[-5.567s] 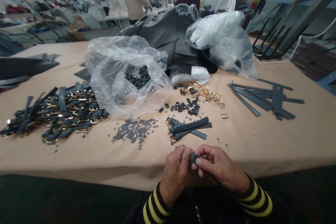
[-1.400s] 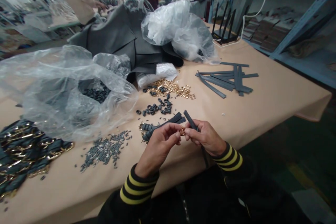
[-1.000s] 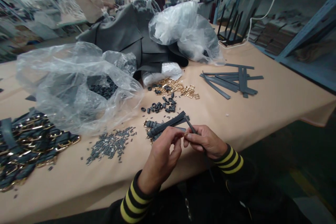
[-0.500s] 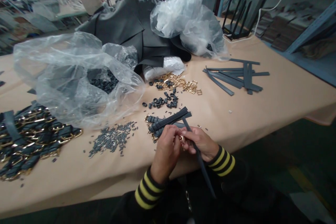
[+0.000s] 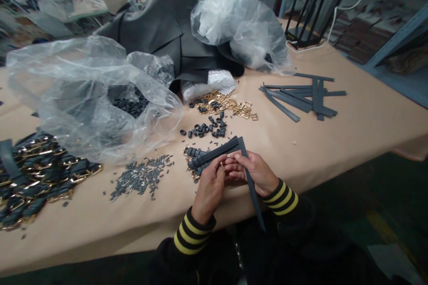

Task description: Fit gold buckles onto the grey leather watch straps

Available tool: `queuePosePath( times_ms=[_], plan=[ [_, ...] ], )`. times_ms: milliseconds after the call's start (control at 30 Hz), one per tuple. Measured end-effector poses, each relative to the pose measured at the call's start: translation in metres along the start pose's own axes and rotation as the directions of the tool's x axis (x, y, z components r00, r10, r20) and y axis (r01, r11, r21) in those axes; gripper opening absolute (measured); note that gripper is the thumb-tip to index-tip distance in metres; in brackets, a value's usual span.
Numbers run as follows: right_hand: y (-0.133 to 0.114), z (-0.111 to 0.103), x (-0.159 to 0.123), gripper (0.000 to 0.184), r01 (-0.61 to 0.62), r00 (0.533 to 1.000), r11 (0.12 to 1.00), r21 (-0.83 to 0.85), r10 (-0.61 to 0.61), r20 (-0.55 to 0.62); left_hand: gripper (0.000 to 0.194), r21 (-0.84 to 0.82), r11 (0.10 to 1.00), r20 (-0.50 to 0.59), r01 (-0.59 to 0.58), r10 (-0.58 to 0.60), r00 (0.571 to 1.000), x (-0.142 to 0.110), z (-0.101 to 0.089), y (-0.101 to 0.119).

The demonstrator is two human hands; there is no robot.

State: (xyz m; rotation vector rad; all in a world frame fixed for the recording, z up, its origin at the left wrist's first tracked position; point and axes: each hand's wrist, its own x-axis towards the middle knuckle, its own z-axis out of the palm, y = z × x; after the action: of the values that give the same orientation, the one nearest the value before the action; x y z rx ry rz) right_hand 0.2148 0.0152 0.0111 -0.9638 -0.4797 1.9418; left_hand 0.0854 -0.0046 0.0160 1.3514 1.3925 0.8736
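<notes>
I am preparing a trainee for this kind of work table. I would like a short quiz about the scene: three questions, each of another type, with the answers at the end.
1. Multiple choice. What does the right hand hold?
A. a clear plastic bag
B. a long dark strap
C. a white cable

2. True or false. The heap of gold-coloured metal pieces lies farther from the person's body than the heap of small grey pieces.

3. Fill in the missing word. The black cuffs of the person have ____ stripes.

Key: 1. B; 2. True; 3. yellow
</notes>
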Motion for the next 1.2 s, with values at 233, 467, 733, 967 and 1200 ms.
queuePosePath(
  times_ms=[233, 467, 733, 967, 1200],
  plan=[
    [0.0, -0.005, -0.003, 0.015, 0.019, 1.0, 0.994, -0.105, -0.019, 0.004, 0.017, -0.074, 0.994, -0.013, 0.075, -0.076, 0.997, -0.003, -0.009, 0.007],
    [0.003, -0.009, -0.007, 0.022, 0.19, 0.98, 0.853, -0.487, -0.133, 0.149, 0.014, 0.069, 0.998, -0.125, 0.0, 0.008, 0.992, -0.004, -0.011, 0.013],
    [-0.008, -0.008, -0.01, 0.017, 0.4, 0.913, 0.419, -0.815, -0.257, 0.316, 0.019, -0.025, 0.997, 0.064, 0.074, -0.073, 0.995, -0.01, -0.014, 0.025],
    [-0.016, -0.011, -0.017, 0.028, 0.301, 0.946, 0.396, -0.867, -0.239, 0.219, 0.018, -0.223, 0.955, 0.059, 0.196, -0.187, 0.981, -0.013, -0.021, 0.03],
    [-0.018, -0.016, -0.021, 0.007, 0.353, 0.934, 0.378, -0.856, -0.195, 0.299, 0.015, -0.373, 0.904, 0.085, 0.21, -0.192, 0.978, -0.023, -0.029, 0.045]
  ],
)
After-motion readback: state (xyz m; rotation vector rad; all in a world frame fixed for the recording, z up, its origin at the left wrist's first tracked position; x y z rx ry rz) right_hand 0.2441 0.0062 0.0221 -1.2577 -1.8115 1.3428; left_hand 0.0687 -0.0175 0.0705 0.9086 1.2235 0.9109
